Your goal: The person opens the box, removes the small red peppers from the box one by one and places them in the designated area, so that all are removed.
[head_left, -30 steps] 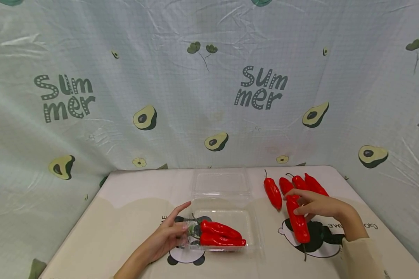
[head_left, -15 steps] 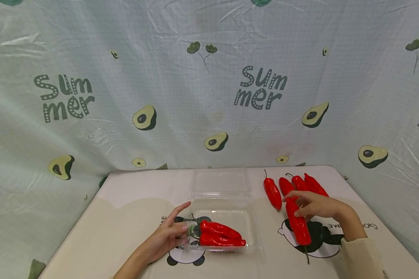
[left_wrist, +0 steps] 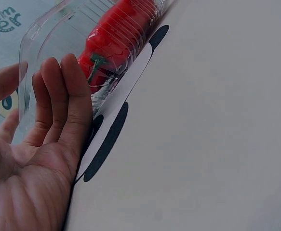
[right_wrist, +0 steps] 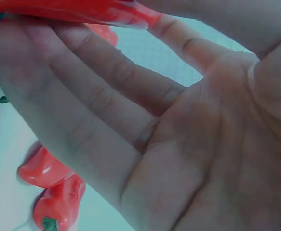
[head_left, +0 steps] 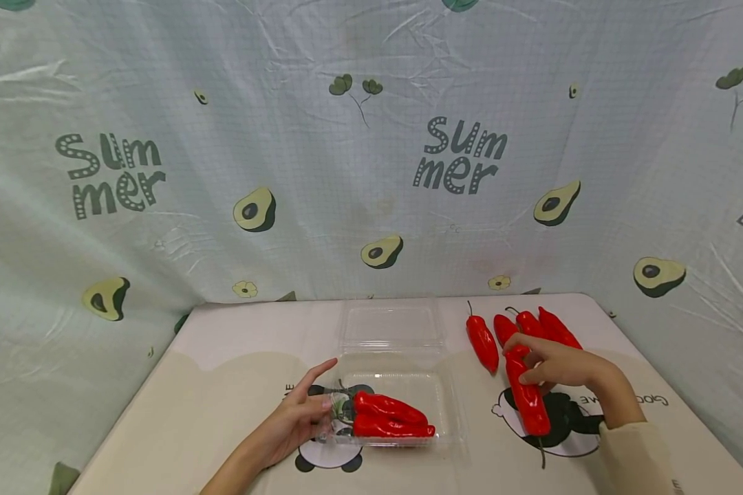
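Note:
In the head view my left hand (head_left: 297, 416) holds the left side of a clear plastic container (head_left: 448, 405), one finger stretched out past it. The left wrist view shows several fingers (left_wrist: 75, 91) against the container's wall. Two red peppers (head_left: 390, 416) lie side by side inside, a green stem (left_wrist: 96, 62) showing through the plastic. To the right, my right hand (head_left: 554, 364) pinches another long red pepper (head_left: 529, 405) between thumb and fingers, its stem pointing toward the near edge. Only part of this pepper (right_wrist: 82, 10) shows in the right wrist view.
The container's lid (head_left: 391, 323) lies folded back behind it. Several red peppers lie beyond my right hand, including one (head_left: 483, 342) apart on the left and one (head_left: 557, 326) at the right. A printed curtain (head_left: 322, 172) stands behind the table (head_left: 223, 385).
The pepper in my right hand has dipped slightly toward the near edge. My left hand and the container keep their place.

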`<state>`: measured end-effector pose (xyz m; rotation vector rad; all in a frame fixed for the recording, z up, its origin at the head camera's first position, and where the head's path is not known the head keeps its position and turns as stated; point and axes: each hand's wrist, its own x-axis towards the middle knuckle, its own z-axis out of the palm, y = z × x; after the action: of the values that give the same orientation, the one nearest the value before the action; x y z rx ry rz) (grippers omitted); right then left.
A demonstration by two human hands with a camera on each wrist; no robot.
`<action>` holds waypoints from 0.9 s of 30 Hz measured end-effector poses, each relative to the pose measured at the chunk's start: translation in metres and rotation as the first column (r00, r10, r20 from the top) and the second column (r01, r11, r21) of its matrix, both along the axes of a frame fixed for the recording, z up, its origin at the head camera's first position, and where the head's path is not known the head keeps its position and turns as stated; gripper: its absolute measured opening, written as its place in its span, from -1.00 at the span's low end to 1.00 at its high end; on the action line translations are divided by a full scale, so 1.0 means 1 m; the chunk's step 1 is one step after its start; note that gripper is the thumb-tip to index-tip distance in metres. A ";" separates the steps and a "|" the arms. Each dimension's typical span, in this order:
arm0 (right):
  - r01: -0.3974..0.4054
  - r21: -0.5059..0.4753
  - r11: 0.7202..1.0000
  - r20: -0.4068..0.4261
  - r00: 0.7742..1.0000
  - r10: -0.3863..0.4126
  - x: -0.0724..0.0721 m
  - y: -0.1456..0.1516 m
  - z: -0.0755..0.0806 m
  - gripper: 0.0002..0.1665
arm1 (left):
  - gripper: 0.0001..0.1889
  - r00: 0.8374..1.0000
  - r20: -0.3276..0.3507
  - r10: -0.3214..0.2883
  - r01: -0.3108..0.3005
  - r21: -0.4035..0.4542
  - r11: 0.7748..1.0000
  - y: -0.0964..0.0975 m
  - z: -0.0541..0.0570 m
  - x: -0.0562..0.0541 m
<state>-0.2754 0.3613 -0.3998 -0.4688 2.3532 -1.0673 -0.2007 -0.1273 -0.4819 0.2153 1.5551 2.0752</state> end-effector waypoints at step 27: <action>0.026 0.041 0.999 0.018 0.999 -0.027 -0.001 -0.006 -0.008 -0.32 | -0.23 1.000 -0.007 -0.007 0.007 -0.001 1.000 0.000 -0.002 0.000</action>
<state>-0.2764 0.3554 -0.4077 -0.4121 2.3662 -1.0292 -0.2010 -0.1278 -0.4835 0.2278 1.5576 2.0704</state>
